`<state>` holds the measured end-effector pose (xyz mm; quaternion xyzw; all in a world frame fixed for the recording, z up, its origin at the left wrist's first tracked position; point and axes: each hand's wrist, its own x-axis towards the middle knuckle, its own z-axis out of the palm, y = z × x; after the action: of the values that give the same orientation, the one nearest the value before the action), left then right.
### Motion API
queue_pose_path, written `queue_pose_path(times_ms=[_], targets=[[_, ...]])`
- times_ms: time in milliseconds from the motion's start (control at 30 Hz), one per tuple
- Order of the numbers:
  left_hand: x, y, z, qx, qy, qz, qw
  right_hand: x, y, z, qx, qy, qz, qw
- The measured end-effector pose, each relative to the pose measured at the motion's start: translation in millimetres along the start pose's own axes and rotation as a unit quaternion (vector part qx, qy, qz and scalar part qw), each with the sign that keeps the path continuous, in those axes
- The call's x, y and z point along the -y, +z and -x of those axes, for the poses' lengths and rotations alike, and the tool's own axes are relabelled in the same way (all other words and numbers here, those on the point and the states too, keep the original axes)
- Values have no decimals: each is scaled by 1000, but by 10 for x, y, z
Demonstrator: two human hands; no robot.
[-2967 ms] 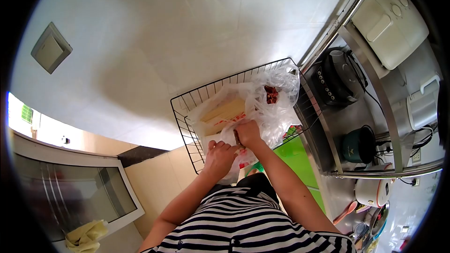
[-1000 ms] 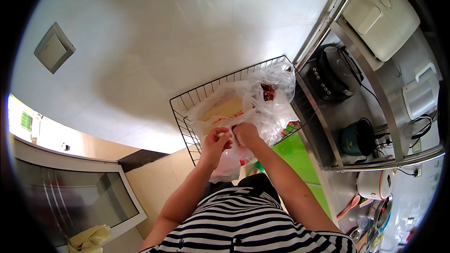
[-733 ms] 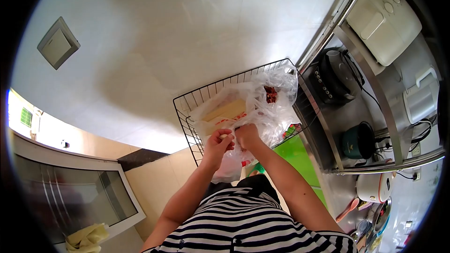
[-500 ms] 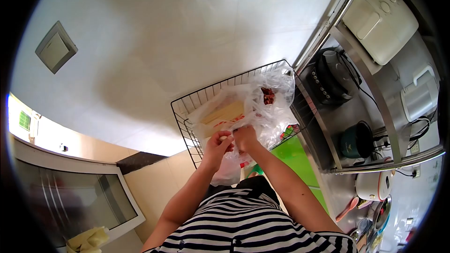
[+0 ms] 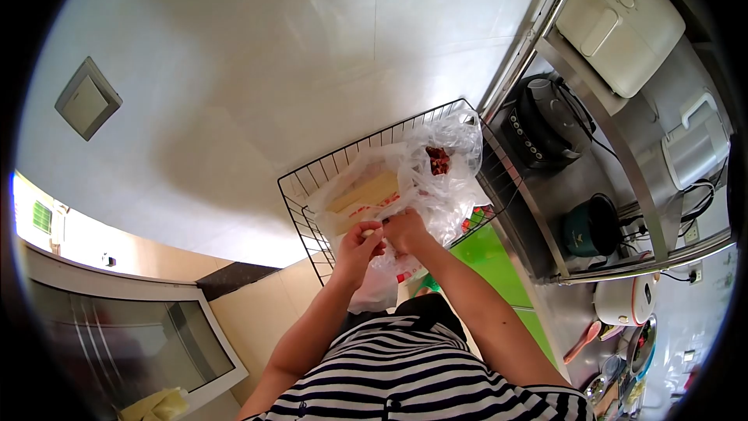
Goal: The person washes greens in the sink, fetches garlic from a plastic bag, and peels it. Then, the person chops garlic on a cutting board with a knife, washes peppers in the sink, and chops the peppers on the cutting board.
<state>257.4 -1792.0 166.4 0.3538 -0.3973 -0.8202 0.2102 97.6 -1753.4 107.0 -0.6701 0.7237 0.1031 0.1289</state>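
A white plastic bag [image 5: 377, 287] with red print hangs over the front rim of a black wire basket [image 5: 298, 210]. My left hand [image 5: 355, 252] is closed in a pinch at the bag's front, with a small pale piece [image 5: 368, 232] at its fingertips; its kind is too small to tell. Close beside it, my right hand [image 5: 408, 231] is curled shut on the bag's plastic, its fingertips partly hidden. Pale yellow long sticks [image 5: 366, 193] show through the bag behind my hands. Farther right in the basket, a clear bag [image 5: 461, 134] holds dark red dried pieces [image 5: 438, 160].
Right of the basket, a metal rack carries a cream appliance [image 5: 623, 23], a black appliance [image 5: 541, 125] and a dark green pot [image 5: 590, 226]. A rice cooker [image 5: 623, 301] and a pink spoon [image 5: 583, 341] are on the counter. Lower left is a glass-paned door [image 5: 132, 335].
The view has shifted slightly, so the basket and rack sit a little farther left. My hands stay close together at the bag, in almost the same pose.
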Motion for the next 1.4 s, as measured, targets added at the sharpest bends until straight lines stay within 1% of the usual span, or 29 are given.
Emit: queue_pose_path(times_ms=[67, 133, 167, 233, 367, 467, 533, 567, 600, 633, 667, 733, 767, 833, 867, 933, 967, 1033, 1167, 1233, 1267, 1300, 1333, 1367, 1400], targets=[[-6, -2, 11, -4, 0, 1, 1000, -48, -85, 57, 1, -16, -1, 1000], [-16, -9, 25, -5, -4, 11, 1000, -91, -221, 137, -46, -23, -93, 994], [-13, -13, 27, -8, -4, 11, 1000, -144, -145, 122, -45, -26, -93, 994], [-3, -11, 32, -3, -8, 39, 999, -251, 5, 84, -142, -57, -232, 961], [-5, 12, 23, -11, -11, 50, 999, -385, -11, 137, -159, -51, -245, 955], [7, 17, 7, -12, -7, 79, 997, -427, -71, 219, -183, -71, -254, 947], [4, 44, 4, -15, -1, 104, 994, -386, -340, 383, -167, -40, -329, 929], [0, 62, 1, -15, -1, 104, 994, -373, -388, 452, -167, -41, -329, 929], [-6, 85, -5, -12, -3, 105, 994, -357, -410, 530, -179, -8, -438, 881], [-9, 106, -13, -10, -4, 106, 994, -344, -437, 587, -187, 25, -540, 820], [0, 121, -35, -11, -5, 106, 994, -342, -482, 619, -186, 24, -540, 820], [34, 150, -100, 11, -16, 103, 994, -349, -550, 655, -113, 67, -656, 743], [43, 169, -121, 12, -16, 103, 995, -351, -534, 649, -114, 68, -656, 743], [25, 228, -151, 29, -42, 103, 993, -332, -548, 626, -189, -15, -594, 781], [16, 252, -149, 30, -43, 102, 993, -324, -556, 637, -189, -14, -595, 781], [-62, 326, -88, 72, -3, 48, 996, -245, -730, 702, -188, -57, -529, 826], [-43, 296, -109, 72, -6, 47, 996, -230, -732, 704, -188, -56, -530, 825], [-26, 206, -155, 30, -13, 29, 999, -213, -733, 708, -97, -56, -656, 746], [-2, 116, -129, 11, -21, 35, 999, -198, -792, 701, -82, -42, -640, 763], [38, 72, -141, 15, -48, 94, 994, -181, -770, 664, -79, 2, -685, 724], [55, 54, -141, 14, -47, 93, 994, -203, -707, 618, -78, 1, -686, 724], [41, 59, -121, 8, -53, 125, 991, -247, -586, 537, -131, 2, -590, 796], [37, 60, -106, 2, -58, 156, 986, -284, -456, 456, -182, 4, -485, 855], [39, 52, -99, 2, -58, 156, 986, -295, -320, 367, -182, 4, -486, 855], [40, 42, -93, 1, -78, 199, 977, -288, -173, 264, -196, -11, -406, 892]])
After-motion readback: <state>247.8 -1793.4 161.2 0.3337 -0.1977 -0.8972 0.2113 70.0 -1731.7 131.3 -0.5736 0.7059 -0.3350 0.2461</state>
